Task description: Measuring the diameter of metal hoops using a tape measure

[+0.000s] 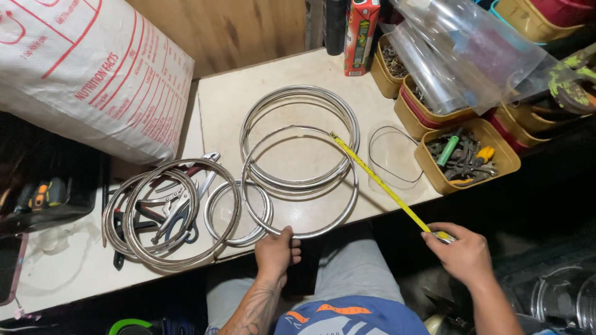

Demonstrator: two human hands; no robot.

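My left hand [277, 251] pinches the near edge of a large steel ring [302, 181] that lies flat on the pale worktop [217, 99]. My right hand [462, 251] grips a tape measure case past the worktop's front edge. Its yellow tape [379, 182] runs diagonally up and left across the ring, the tip hooked on the ring's far rim. Behind this ring lies a stack of similar large rings [300, 136]. A smaller ring [239, 213] rests just to the left.
More steel rings [167, 214] lie at the left over pliers and cutters. A white printed sack [93, 68] stands at the back left. Tan bins with screws and tools [465, 155], plastic bags [459, 49] and a clear lid [394, 155] crowd the right.
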